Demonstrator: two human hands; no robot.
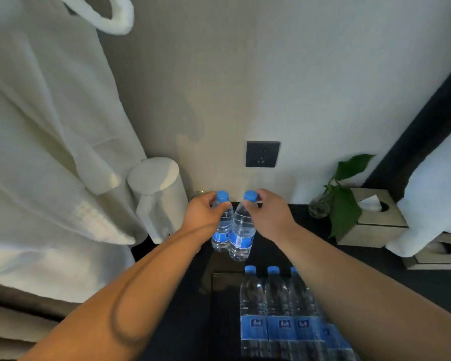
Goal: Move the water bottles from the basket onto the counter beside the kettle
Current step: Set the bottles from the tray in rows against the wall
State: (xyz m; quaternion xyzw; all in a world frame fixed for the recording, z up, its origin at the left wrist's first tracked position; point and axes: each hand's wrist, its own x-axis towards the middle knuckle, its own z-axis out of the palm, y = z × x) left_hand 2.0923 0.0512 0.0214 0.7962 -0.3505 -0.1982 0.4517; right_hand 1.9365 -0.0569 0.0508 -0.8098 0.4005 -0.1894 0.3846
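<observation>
Two clear water bottles with blue caps stand side by side on the dark counter [310, 246], just right of the white kettle [158, 201]. My left hand [203, 214] grips the neck of the left bottle [223, 230]. My right hand [270, 214] holds the right bottle [241, 235] near its cap. Both bottles appear upright and touch each other. Closer to me, three more bottles [276, 308] with blue labels stand in a row inside a dark basket [219, 285], partly hidden by my right forearm.
A white bathrobe [42, 152] hangs at the left, brushing the kettle. A black wall socket [262, 154] sits above the bottles. To the right stand a small plant in a glass vase [344, 201], a tissue box [372, 217] and a white towel [432, 194].
</observation>
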